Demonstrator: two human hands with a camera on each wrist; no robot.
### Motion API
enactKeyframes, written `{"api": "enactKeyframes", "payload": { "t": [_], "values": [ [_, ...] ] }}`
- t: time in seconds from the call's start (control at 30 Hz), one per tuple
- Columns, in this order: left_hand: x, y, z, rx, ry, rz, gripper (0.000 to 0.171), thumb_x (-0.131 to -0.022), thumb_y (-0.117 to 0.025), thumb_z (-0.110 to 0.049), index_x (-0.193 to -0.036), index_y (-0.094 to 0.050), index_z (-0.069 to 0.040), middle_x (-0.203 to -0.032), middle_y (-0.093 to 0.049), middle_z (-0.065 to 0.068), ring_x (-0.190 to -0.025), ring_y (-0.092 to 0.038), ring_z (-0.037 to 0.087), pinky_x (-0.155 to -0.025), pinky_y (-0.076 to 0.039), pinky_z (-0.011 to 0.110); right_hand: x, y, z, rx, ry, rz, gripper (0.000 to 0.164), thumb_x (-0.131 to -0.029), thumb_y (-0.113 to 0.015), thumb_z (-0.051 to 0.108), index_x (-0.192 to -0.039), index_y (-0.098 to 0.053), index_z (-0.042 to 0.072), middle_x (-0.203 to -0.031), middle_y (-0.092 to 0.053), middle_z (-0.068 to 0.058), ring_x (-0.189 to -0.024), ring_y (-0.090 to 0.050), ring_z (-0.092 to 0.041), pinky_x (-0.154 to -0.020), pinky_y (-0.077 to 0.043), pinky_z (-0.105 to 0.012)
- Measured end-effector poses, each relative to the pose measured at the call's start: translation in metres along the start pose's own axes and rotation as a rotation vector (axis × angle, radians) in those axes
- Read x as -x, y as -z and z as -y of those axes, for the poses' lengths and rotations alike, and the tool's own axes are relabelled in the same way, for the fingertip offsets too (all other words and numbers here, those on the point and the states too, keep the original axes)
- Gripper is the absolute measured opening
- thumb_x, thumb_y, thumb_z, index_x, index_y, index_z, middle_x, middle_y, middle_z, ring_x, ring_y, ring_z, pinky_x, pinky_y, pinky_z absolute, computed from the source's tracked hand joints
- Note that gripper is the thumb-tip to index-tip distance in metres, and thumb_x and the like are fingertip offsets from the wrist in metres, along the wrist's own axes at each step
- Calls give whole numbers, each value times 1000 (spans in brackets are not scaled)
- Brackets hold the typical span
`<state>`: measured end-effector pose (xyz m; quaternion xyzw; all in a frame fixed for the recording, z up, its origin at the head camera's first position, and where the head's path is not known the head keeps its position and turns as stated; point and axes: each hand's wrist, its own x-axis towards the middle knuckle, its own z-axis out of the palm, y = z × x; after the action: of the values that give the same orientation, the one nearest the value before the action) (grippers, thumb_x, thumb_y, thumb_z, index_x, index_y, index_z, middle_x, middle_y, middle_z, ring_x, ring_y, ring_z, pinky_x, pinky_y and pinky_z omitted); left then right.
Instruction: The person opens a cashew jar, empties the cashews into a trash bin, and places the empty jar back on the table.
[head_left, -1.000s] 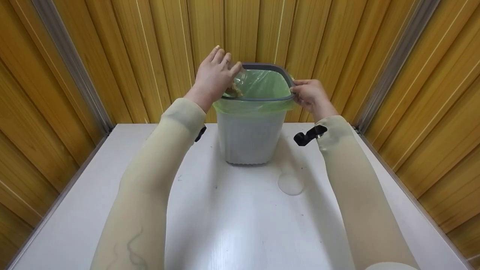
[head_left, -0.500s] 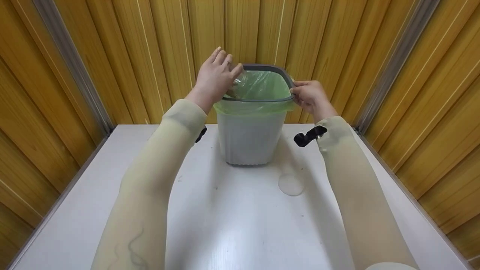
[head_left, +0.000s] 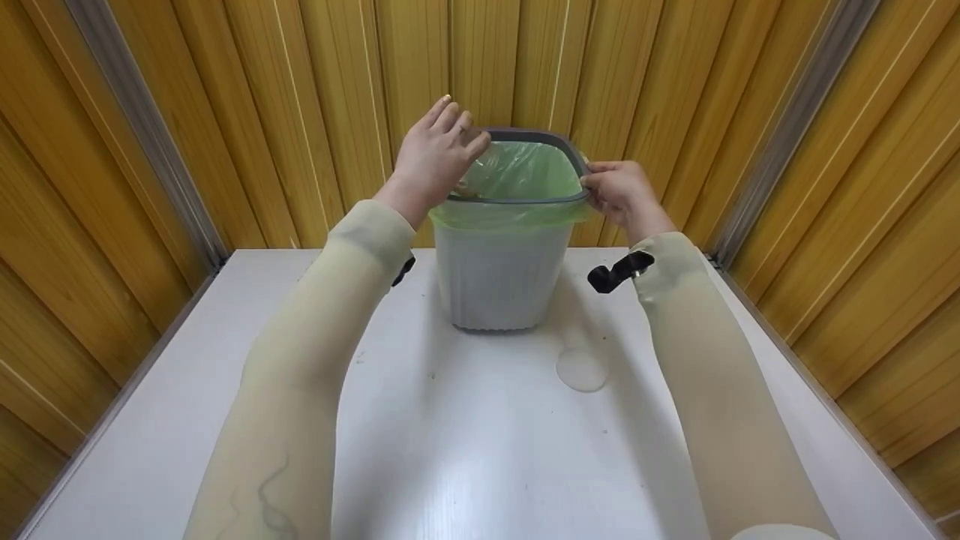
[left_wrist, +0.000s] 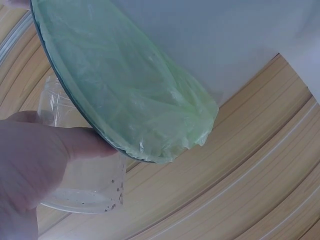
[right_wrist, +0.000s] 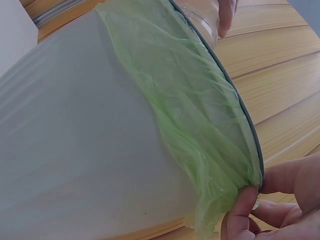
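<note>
A pale grey trash bin (head_left: 502,262) with a dark rim (head_left: 525,135) stands on the white table, lined with a green trash bag (head_left: 532,169) folded over the rim. My left hand (head_left: 435,161) grips a clear plastic cup (left_wrist: 92,185) tilted over the bin's left side, mostly hidden by the hand in the head view. Small dark specks dot the cup's wall. A little brownish matter (head_left: 465,189) shows below the hand, inside the rim. At the right side of the bin, my right hand (head_left: 622,191) pinches the rim and bag between thumb and fingers.
A round see-through disc (head_left: 582,369) lies on the white table (head_left: 480,450) in front of the bin, to the right. Tiny crumbs are scattered about. Wood-look panels (head_left: 630,67) rise close behind and on both sides. A white rounded edge (head_left: 780,532) shows at bottom right.
The brownish clump at the cup's mouth has dropped, and less of it shows. My left hand has shifted slightly right with the cup. My right hand stays on the rim.
</note>
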<state>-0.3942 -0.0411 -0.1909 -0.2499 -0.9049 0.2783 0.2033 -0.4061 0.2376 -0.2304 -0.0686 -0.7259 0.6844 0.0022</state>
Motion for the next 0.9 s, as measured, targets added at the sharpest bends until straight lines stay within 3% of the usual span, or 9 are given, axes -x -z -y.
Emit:
{"api": "enactKeyframes", "payload": {
  "t": [0.17,0.9],
  "values": [
    [0,-1,0,7,-1,-27,74,-94,-68,0,-157,-34,-21,-161,-36,18,-153,-30,38,-131,-10,47,0,-1,1,28,-2,1,51,-103,-54,3,-154,-46,5,-116,-59,-1,-89,-59,-10,-71,-51,-17],
    [2,-2,2,21,39,-19,81,-94,-68,-1,-161,-27,-21,-165,-31,18,-156,-24,38,-131,-7,48,0,-1,2,-5,-8,-21,48,-103,-56,3,-150,-51,4,-111,-62,-2,-84,-60,-10,-70,-52,-18]
  ]
}}
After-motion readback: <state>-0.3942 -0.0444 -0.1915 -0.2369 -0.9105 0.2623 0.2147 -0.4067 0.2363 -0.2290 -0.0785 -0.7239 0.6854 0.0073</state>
